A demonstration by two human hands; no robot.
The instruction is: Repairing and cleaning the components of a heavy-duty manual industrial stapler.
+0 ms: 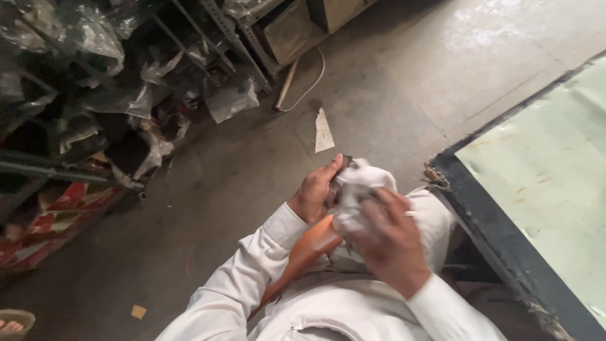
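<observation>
Both my hands are up over my lap: left hand (pixel 314 192) is clamped on a dark piece with an orange-brown handle (pixel 303 252), right hand (pixel 391 237) is bunched around a white rag (pixel 356 186) pressed on it. The bench (pixel 499 233) edge crowds my right. Cluttered rack (pixel 82 95) far left; open floor (pixel 252 183) ahead, just a paper scrap (pixel 323 132).

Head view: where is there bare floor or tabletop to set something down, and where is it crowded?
The floor is bare between the paper scrap and the left hand, and lower left. The green tabletop on the right looks bare. The racks at upper left are crammed with plastic-wrapped goods. Both hands, right hand, are busy with a white cloth.
</observation>
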